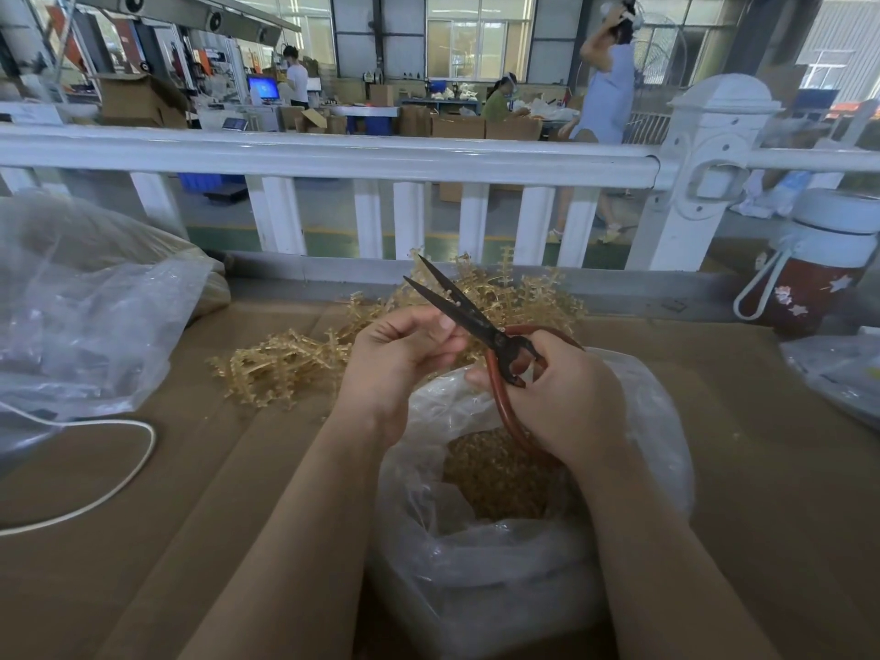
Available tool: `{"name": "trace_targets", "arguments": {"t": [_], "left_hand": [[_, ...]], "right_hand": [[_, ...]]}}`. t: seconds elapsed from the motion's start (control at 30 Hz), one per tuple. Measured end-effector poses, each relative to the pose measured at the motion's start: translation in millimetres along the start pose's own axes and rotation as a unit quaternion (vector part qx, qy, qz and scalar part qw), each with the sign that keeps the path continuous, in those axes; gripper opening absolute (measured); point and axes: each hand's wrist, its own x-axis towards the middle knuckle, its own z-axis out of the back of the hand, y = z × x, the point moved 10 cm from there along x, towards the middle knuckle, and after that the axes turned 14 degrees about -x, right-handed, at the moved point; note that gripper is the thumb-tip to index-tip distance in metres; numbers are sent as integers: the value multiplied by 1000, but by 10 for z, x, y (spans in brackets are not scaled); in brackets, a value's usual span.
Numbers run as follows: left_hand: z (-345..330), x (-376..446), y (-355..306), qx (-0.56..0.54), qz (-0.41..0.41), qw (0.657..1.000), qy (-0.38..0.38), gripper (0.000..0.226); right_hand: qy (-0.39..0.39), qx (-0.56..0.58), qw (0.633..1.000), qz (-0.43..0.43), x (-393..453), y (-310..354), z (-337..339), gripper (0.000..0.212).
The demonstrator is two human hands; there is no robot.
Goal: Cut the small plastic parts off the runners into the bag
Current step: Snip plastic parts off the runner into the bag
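Scissors [469,315] open over the bag [514,540], my view.
Right hand [562,397] grips handles; left hand [405,354] fingers curled, pinched item unclear.

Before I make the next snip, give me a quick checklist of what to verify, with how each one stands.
1. Scissors blades parted for a cut: ok.
2. Right hand grips the red handles: ok.
3. Left hand pinches a runner at the blades: cannot tell, whatever it holds is hidden by the fingers.
4. Bag mouth open under the hands: ok, cut parts already inside.
5. Left fingertips away from the blades: not ok, they sit right beside them.
6. Pile of runners on the table: ok.
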Motion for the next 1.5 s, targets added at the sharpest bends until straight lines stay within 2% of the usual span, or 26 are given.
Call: {"name": "trace_targets", "arguments": {"t": [0.33, 0.5, 0.63, 0.73, 0.87, 1.07, 1.2, 1.27, 1.37, 1.43, 1.47, 1.5], "left_hand": [[29, 12, 37, -35, 14, 999, -9, 8], [141, 30, 117, -62, 43, 996, -55, 11], [217, 36, 148, -73, 61, 992, -84, 19], [163, 17, 247, -27, 102, 992, -65, 9], [137, -9, 378, 50, 140, 986, -72, 12], [75, -9, 429, 80, 140, 985, -59, 18], [68, -34, 402, 120, 147, 980, -52, 5], [101, -17, 319, 157, 119, 979, -58, 17], [224, 30, 27, 183, -6, 977, -111, 31], [301, 31, -122, 207, -70, 965, -142, 22], [292, 40, -118, 216, -70, 965, -134, 17], [276, 58, -63, 228, -50, 966, -114, 24]], "right_hand": [[-4, 10, 1000, -3, 10, -20, -13, 61], [33, 9, 999, -7, 17, -52, -108, 65], [47, 20, 998, -24, 27, -84, -142, 54], [46, 87, 993, -67, 27, -160, -152, 46], [55, 178, 979, -87, 50, -168, -192, 18], [86, 252, 960, -85, 50, -126, -273, 17], [79, 275, 953, -99, 53, -144, -242, 15], [76, 291, 947, -109, 50, -153, -226, 11], [90, 312, 938, -123, 42, -168, -240, 7], [97, 316, 936, -122, 43, -161, -248, 8], [99, 319, 935, -120, 43, -158, -247, 9], [101, 324, 933, -118, 41, -151, -245, 8]]}}
